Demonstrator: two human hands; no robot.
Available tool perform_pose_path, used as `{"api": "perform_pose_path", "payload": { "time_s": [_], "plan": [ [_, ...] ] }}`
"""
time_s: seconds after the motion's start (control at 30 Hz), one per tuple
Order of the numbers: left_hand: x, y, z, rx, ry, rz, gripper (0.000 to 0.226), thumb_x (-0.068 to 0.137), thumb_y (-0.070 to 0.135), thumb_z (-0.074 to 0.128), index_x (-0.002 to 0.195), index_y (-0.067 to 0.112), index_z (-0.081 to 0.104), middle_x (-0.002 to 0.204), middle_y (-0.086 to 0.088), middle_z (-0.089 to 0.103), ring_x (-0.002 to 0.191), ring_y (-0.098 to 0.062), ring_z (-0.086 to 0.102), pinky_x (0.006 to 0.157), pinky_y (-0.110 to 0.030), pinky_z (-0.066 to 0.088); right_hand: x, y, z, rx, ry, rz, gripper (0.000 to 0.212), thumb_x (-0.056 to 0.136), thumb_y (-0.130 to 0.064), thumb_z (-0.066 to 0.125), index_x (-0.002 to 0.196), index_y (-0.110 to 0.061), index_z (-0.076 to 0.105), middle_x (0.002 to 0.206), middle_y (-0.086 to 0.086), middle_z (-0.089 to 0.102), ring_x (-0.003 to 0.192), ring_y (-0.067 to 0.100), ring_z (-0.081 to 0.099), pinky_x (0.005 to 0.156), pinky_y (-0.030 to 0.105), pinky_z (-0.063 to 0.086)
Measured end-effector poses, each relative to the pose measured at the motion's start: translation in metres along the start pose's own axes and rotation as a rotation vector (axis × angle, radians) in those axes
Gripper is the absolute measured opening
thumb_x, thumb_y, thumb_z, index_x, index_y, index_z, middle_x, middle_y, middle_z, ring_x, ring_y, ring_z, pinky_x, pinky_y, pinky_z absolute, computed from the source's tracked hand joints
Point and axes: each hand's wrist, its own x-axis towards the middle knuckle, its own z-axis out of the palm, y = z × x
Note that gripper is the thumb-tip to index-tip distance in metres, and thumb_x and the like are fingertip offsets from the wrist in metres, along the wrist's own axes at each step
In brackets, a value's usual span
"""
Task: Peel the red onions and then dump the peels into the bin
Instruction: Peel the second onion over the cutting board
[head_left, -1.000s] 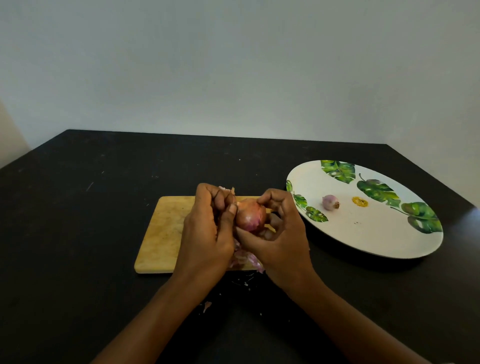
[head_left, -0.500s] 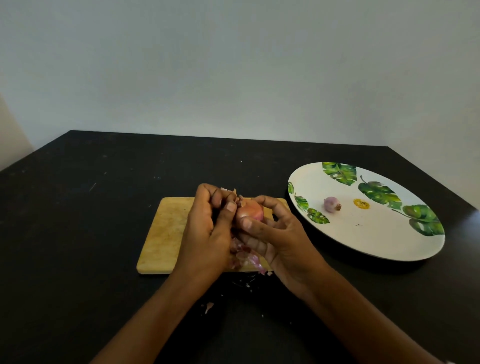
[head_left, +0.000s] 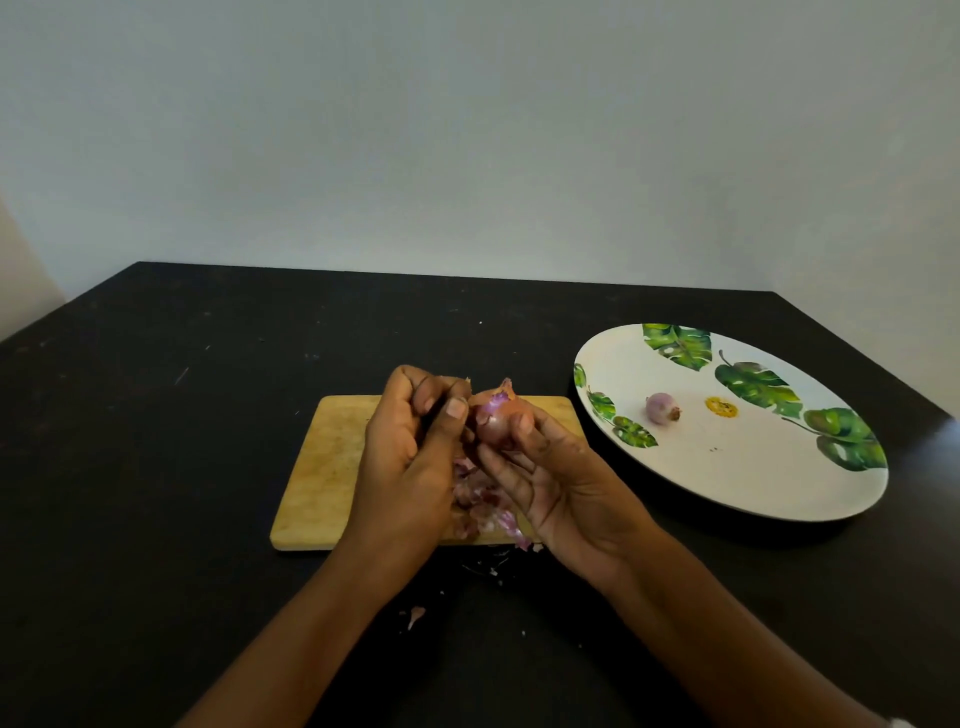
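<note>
Right hand (head_left: 566, 483) grips the red onion (head_left: 501, 422) over the cutting board (head_left: 327, 467); left hand (head_left: 410, 452) pinches its loose skin (head_left: 496, 399), peels (head_left: 480, 501) piled by the board's near edge.

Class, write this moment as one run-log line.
step: peeling; right hand: holds red onion; left hand: pinches its skin; peels: piled on cutting board; plate: one peeled onion; bin: not in view

Soft, rather dim light lies evenly on the plain pale grey wall (head_left: 467, 130). The matt black tabletop (head_left: 156, 467) shows a faint sheen at its far right edge; the round white leaf-printed plate (head_left: 727, 478) casts a narrow dark shadow under its near rim. Wide-angle bowing bends the table's back edge. The small red onion (head_left: 498, 423) looks slightly soft.
</note>
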Motion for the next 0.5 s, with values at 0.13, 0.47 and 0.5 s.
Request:
{"api": "perform_pose_path", "payload": {
  "time_s": [0.13, 0.47, 0.5],
  "plan": [
    [0.0012, -0.0015, 0.0001, -0.034, 0.021, -0.019, 0.02, 0.093, 0.0, 0.046, 0.077, 0.011, 0.039, 0.082, -0.01, 0.057, 0.08, -0.012, 0.058, 0.073, -0.021, 0.054, 0.0014, -0.0014, -0.003, 0.019, -0.021, -0.013, 0.073, 0.051, -0.01, 0.091, 0.116, 0.005, 0.063, 0.113, 0.025, 0.067, 0.095, 0.03, 0.071, 0.072, 0.03, 0.06],
    [0.0032, -0.0045, -0.003, -0.019, 0.123, -0.044, 0.021, 0.095, 0.0, 0.043, 0.079, 0.014, 0.04, 0.073, 0.009, 0.059, 0.071, -0.002, 0.06, 0.071, -0.019, 0.053, 0.0028, -0.0056, -0.0039, 0.217, 0.053, -0.016, 0.035, 0.083, -0.012, 0.061, 0.112, 0.007, 0.066, 0.12, 0.028, 0.063, 0.101, 0.034, 0.068, 0.071, 0.029, 0.06],
    [0.004, -0.0045, -0.0039, -0.023, 0.139, -0.05, 0.022, 0.095, -0.001, 0.042, 0.079, 0.014, 0.04, 0.072, 0.01, 0.058, 0.069, 0.0, 0.059, 0.07, -0.018, 0.053, 0.0026, -0.007, -0.0036, 0.244, 0.062, -0.022, 0.038, 0.084, -0.016, 0.061, 0.115, 0.006, 0.065, 0.119, 0.028, 0.063, 0.102, 0.033, 0.068, 0.072, 0.029, 0.06]
  ]
}}
